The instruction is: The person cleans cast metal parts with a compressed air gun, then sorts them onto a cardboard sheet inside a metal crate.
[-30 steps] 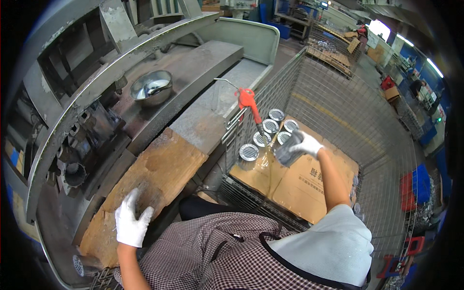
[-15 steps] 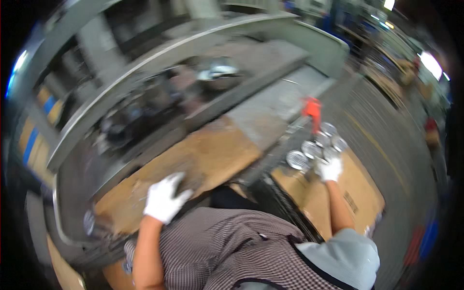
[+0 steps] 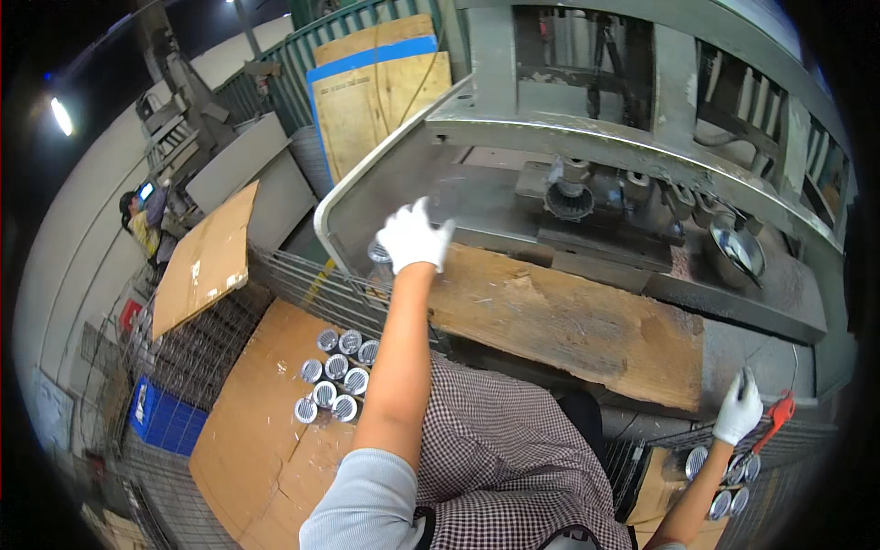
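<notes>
My left hand (image 3: 414,236), in a white glove, is stretched out over the left end of the workbench with its fingers spread. Just left of its palm, partly hidden by it, is a round metal part (image 3: 378,251); I see no grip on it. My right hand (image 3: 739,409), gloved too, is raised at the bench's right front corner. Its fingers point up, and nothing shows in them. Beside it is a red handle-like piece (image 3: 779,414). Below that hand stand several round silver parts with ridged faces (image 3: 720,504) on cardboard.
A worn cardboard sheet (image 3: 559,316) covers the bench front. Behind it is a machine bed with a toothed round fixture (image 3: 569,200) and a metal bowl (image 3: 737,252). At left, a wire cage holds cardboard (image 3: 247,412) bearing several round silver parts (image 3: 335,368). Another person (image 3: 147,225) is far left.
The view has swung to the left, bringing the left wire cage into sight. My right hand has left the round parts on the right; my left hand has moved to the bench's left end.
</notes>
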A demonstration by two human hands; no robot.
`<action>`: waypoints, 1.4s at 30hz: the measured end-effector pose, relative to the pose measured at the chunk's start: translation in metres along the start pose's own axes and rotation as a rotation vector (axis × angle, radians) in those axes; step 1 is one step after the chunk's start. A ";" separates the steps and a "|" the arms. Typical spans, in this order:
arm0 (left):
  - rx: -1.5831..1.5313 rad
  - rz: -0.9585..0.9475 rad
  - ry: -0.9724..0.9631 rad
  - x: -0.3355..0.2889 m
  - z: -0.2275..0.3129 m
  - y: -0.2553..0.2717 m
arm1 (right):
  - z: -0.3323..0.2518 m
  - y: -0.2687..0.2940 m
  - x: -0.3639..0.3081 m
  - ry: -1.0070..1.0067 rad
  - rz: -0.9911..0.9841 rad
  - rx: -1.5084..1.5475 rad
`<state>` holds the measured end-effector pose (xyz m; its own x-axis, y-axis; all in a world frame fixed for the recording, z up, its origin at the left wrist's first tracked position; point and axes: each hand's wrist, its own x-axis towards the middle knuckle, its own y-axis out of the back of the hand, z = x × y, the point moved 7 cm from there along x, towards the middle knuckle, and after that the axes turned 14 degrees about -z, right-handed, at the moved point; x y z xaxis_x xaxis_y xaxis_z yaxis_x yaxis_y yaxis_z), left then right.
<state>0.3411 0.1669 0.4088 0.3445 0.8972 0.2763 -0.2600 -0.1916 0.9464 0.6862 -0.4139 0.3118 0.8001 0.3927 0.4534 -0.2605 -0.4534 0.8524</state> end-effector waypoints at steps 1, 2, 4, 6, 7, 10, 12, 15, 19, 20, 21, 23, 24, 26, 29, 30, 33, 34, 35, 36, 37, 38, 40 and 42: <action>0.074 0.010 0.102 0.001 -0.019 0.001 | 0.001 0.004 -0.005 0.030 0.083 0.017; 0.022 -0.108 0.229 0.004 -0.037 -0.002 | 0.004 0.005 -0.007 0.032 0.091 0.025; -0.102 -0.212 0.296 0.008 -0.062 -0.015 | 0.002 0.007 -0.007 0.029 0.078 0.012; -0.216 -0.363 0.343 0.010 -0.073 -0.028 | -0.002 0.007 -0.006 0.006 0.082 -0.007; -0.221 -0.365 0.349 0.006 -0.069 -0.024 | -0.002 0.007 -0.005 0.012 0.082 -0.010; -0.129 -0.294 0.213 0.003 -0.042 -0.017 | 0.002 0.006 -0.005 -0.013 0.106 -0.048; -0.062 -0.346 0.089 -0.001 -0.019 -0.016 | 0.005 0.005 -0.005 -0.013 0.136 -0.023; 0.024 -0.427 -0.089 -0.010 0.027 -0.002 | 0.008 0.003 -0.006 -0.006 0.133 -0.032; -0.211 -0.491 -0.199 -0.005 0.041 -0.026 | 0.005 0.004 -0.006 0.020 0.151 -0.028; 0.000 -0.455 -0.184 -0.008 0.042 -0.030 | 0.004 0.004 -0.005 0.013 0.148 -0.025; -0.002 -0.454 -0.186 -0.012 0.040 -0.033 | 0.003 0.004 -0.005 0.013 0.150 -0.027; 0.014 -0.596 -0.082 -0.016 0.028 -0.044 | 0.003 0.006 -0.007 0.018 0.165 -0.023; -0.021 -0.711 -0.054 -0.015 0.023 -0.049 | 0.004 0.007 -0.007 0.013 0.168 -0.027; -0.072 -0.771 -0.053 -0.012 0.014 -0.049 | 0.004 0.007 -0.008 -0.002 0.150 -0.072; -0.159 -0.844 -0.072 -0.011 0.003 -0.064 | -0.001 0.008 -0.006 -0.003 0.146 -0.070; -0.270 -0.802 -0.158 -0.011 0.009 -0.067 | -0.003 0.009 -0.006 -0.001 0.146 -0.067; -0.629 -0.742 -0.258 -0.006 0.015 -0.081 | -0.007 0.010 -0.004 -0.006 0.136 -0.054; -0.851 -0.778 -0.325 -0.014 0.036 -0.071 | -0.003 0.012 -0.006 -0.016 0.141 -0.082; -1.072 -0.795 -0.381 -0.022 0.048 -0.060 | -0.003 0.012 -0.006 -0.016 0.146 -0.098; -1.081 -0.780 -0.505 -0.026 0.059 -0.062 | -0.003 0.012 -0.006 -0.012 0.147 -0.096; -1.084 -0.786 -0.510 -0.031 0.069 -0.052 | 0.002 0.011 -0.007 -0.033 0.136 -0.096; -0.764 -0.783 -0.541 -0.040 0.083 -0.035 | 0.008 0.011 -0.008 -0.059 0.125 -0.102; -0.236 -0.443 -0.627 -0.051 0.089 -0.028 | 0.006 0.010 -0.006 -0.036 0.143 -0.089; -0.177 -0.401 -0.638 -0.049 0.093 -0.040 | -0.001 0.008 -0.004 -0.003 0.151 -0.075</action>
<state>0.4185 0.0938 0.3725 0.8818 0.4714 0.0119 -0.1275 0.2140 0.9685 0.6800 -0.4183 0.3174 0.7505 0.3221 0.5770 -0.4173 -0.4461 0.7917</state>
